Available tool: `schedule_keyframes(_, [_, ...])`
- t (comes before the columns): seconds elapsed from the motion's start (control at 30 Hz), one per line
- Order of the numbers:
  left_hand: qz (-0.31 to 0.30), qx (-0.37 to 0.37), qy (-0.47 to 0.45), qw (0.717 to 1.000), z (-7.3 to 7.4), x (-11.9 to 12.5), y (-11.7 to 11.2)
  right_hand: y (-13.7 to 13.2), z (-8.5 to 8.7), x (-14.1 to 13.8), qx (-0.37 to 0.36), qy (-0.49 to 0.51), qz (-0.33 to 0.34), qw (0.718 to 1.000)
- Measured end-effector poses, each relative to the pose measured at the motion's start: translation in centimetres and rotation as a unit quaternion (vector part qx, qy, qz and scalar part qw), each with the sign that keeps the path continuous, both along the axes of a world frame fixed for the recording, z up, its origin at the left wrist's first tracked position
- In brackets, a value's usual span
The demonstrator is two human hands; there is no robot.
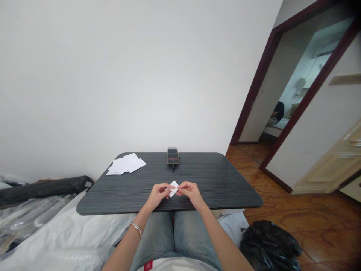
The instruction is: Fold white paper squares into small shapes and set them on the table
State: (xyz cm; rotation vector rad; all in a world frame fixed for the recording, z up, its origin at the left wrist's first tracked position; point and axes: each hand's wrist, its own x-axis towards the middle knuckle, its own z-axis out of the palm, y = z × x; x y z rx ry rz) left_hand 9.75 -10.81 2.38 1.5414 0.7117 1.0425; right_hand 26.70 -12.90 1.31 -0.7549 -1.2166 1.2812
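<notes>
At the far left, a black wrapped roll [47, 189] lies beside the wall, and clear plastic wrapping [42, 216] is heaped in front of it. A white sheet [66, 229] spreads from there toward the tabletop [220, 184], which is dark, finely lined and rounded at the corners.

On the left rear part of the tabletop, white paper sheets [125, 165] lie in an overlapping, fanned pile. The left hand [157, 195], with a silver bracelet [136, 228] on its wrist, is located near the front edge, right of centre. Its fingers pinch the left side of a small piece of white paper [174, 188]. The paper is positioned between the two hands, with one corner directed toward the rear; contact with the tabletop cannot be determined. Behind the paper, near the rear edge, stands a small dark-screened device [173, 156] with a cable at its lower end. The right hand [191, 192] engages the opposite side of the paper, fingers pinching it.

Right of the legs, below tabletop level, a white bag [234, 226] adjoins a black plastic bag [267, 244] on the wood floor [316, 222]. Farther right, a dark red door frame [254, 90] opens onto another room, where a person [278, 113] sits.
</notes>
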Motion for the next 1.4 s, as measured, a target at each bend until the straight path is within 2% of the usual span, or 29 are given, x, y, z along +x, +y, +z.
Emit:
schedule_keyframes(0.17, [0.024, 0.029, -0.008, 0.999, -0.4, -0.2, 0.3, 0.0, -0.1, -0.1, -0.035, 0.01, 0.019, 0.999])
schedule_keyframes(0.27, [0.02, 0.049, 0.003, 0.999, -0.6, -0.3, 0.4, 0.2, -0.4, -0.2, -0.055, -0.018, 0.038, 0.998])
schedule_keyframes(0.47, [0.011, 0.069, 0.019, 0.997, -0.7, -0.2, 0.4, 0.4, -0.5, -0.3, -0.062, -0.029, 0.036, 0.997])
schedule_keyframes(0.73, [0.0, 0.05, 0.018, 0.999, -0.8, -0.2, 0.5, 0.5, -0.7, -0.1, -0.062, -0.022, 0.034, 0.997])
schedule_keyframes(1.2, [-0.013, 0.027, 0.012, 0.999, 0.4, -0.1, -0.2, 0.4, -0.6, 0.0, -0.05, -0.011, 0.012, 0.999])
schedule_keyframes(1.4, [-0.001, -0.004, 0.037, 0.999, -0.1, 0.3, 0.0, 0.6, -0.8, -0.2, -0.047, -0.023, -0.009, 0.999])
